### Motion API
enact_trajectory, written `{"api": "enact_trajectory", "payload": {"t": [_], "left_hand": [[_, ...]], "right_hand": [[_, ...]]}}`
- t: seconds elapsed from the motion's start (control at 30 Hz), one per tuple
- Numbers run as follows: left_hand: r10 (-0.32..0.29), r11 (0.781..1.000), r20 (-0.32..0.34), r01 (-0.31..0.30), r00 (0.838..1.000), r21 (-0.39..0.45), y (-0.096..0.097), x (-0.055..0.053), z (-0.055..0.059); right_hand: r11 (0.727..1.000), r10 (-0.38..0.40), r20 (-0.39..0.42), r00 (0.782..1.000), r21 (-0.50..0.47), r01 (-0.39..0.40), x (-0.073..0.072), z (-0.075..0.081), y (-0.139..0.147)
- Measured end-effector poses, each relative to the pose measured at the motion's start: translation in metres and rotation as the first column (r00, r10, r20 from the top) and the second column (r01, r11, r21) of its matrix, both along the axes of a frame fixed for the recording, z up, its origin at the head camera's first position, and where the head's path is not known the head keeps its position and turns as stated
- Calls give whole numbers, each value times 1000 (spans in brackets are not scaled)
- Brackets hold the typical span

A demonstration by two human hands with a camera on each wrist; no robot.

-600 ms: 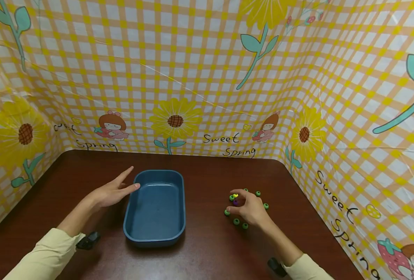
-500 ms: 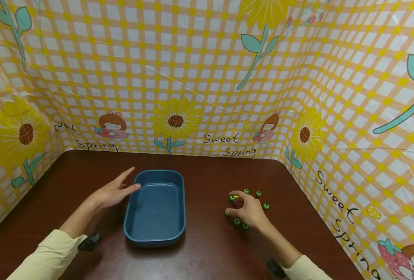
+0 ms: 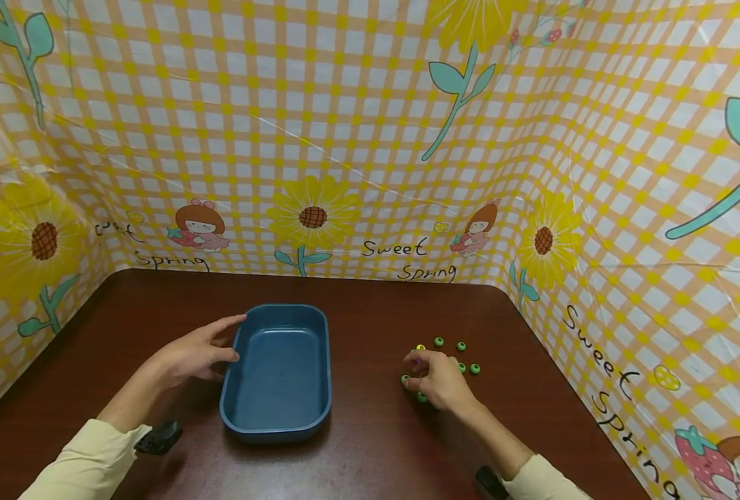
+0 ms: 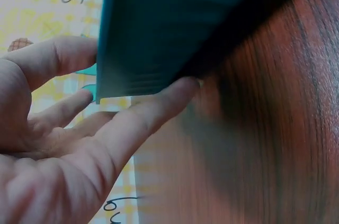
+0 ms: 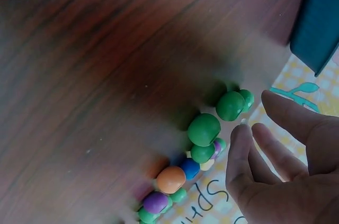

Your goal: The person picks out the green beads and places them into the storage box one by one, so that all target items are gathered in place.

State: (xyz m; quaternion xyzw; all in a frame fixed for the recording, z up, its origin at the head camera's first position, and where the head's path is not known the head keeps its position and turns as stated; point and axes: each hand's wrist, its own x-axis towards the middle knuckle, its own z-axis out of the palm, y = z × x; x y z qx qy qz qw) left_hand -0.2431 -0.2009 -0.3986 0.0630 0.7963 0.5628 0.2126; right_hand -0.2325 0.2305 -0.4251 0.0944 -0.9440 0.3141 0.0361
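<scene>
Beside the long wall of a dark blue rectangular bin [image 3: 282, 392], my left hand [image 3: 190, 355] has its fingers extended, the tips right at the rim. The left wrist view shows that hand's fingertips against the bin's outer wall [image 4: 159, 33]. My right hand [image 3: 446, 382] is bent low over a loose cluster of small round beads, thumb and index finger apart with nothing between them. Green beads [image 3: 475, 369] surround it, and a yellow bead [image 3: 421, 347] shows past the fingers. From the right wrist, green [image 5: 204, 130], orange [image 5: 171, 180], blue [image 5: 189, 169] and purple beads [image 5: 155, 203] appear; the hand hides others.
All this lies on a dark brown wooden table [image 3: 370, 444]. A yellow checked cloth [image 3: 370, 139] with sunflowers hangs as walls along the back and both sides. The bin stands left of the beads, with bare tabletop between them.
My left hand has shifted so its fingertips lie closer along the bin's edge. The right hand has dropped slightly toward the beads, its thumb and index finger drawing nearer each other.
</scene>
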Motion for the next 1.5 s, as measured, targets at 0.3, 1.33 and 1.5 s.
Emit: {"api": "enact_trajectory", "payload": {"t": [0.3,1.33,1.5], "left_hand": [[-5,996,40,2,999,88,-1,0,-1],[62,988,-36,-56,997,141,34,-22,-12],[106,982,-87,-91,991,167,37,-27,-18]], "right_hand": [[999,0,7,1000,34,0,-1,-4,-2],[999,13,-18,1000,29,-13,-8,0,-11],[999,46,-19,999,20,-45,-10,5,-11]]}}
